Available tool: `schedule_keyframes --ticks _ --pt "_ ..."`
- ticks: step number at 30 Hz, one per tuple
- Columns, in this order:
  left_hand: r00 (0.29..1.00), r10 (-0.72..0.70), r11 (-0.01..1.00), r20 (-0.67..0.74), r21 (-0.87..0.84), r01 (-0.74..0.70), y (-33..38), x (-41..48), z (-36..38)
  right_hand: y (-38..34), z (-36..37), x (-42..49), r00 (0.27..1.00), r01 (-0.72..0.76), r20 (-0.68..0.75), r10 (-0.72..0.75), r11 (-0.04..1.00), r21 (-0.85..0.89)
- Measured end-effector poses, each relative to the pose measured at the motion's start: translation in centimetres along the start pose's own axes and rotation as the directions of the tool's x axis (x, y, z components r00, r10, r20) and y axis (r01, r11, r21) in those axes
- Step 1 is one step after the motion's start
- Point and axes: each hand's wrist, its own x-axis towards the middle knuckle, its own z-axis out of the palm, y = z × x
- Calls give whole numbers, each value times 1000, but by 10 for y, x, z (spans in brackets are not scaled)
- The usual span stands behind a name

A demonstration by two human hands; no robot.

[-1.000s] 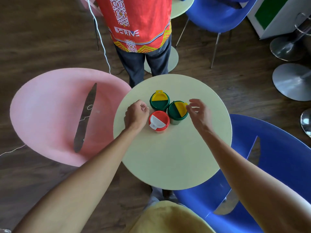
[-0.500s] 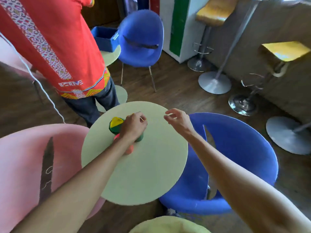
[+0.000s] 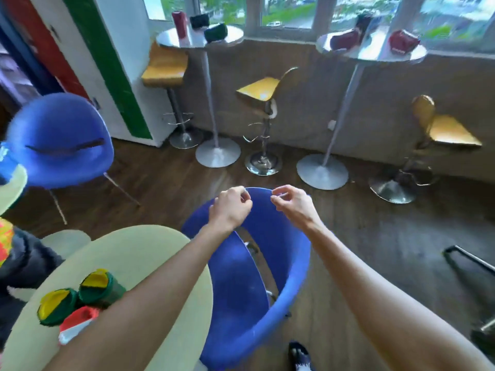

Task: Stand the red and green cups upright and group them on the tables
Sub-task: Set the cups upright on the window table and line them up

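Two green cups with yellow lids [image 3: 56,306] [image 3: 99,286] and a red cup with a white lid [image 3: 77,321] stand upright, bunched together on the pale round table [image 3: 150,263] at the lower left, partly behind my left forearm. My left hand [image 3: 230,207] and my right hand [image 3: 292,204] hover side by side over a blue chair [image 3: 241,290], fingers curled, nothing in them. Far off, a tall silver table [image 3: 199,41] carries an upright red cup [image 3: 180,24] and a green cup on its side [image 3: 215,32]. A second silver table [image 3: 371,56] holds tipped red cups [image 3: 403,41].
Yellow bar stools [image 3: 263,92] [image 3: 450,132] and round pedestal bases [image 3: 322,171] stand between me and the window wall. Another blue chair [image 3: 59,140] is at the left. A person [image 3: 16,253] stands at the left edge. A black bar [image 3: 468,261] lies on the floor at right.
My view has swung up and right, away from the pale table toward the window tables. Both hands have left the grouped cups and now hang over the blue chair.
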Motion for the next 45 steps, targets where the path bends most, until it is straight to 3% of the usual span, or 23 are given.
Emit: schedule_keyframes --ticks 7,19,39,45 --pt "981 184 982 59 23 -186 154 79 63 37 -154 71 981 -1 -194 -4 1000 -28" --pt "946 316 948 -71 -9 -317 419 245 113 48 -403 246 957 104 -262 -124 991 -88" --pt "892 447 894 -67 2 -448 590 644 152 42 -543 654 937 154 -295 -189 979 -138" --pt "901 423 906 -95 27 -423 620 754 165 46 -564 773 930 158 -304 -207 971 -177"
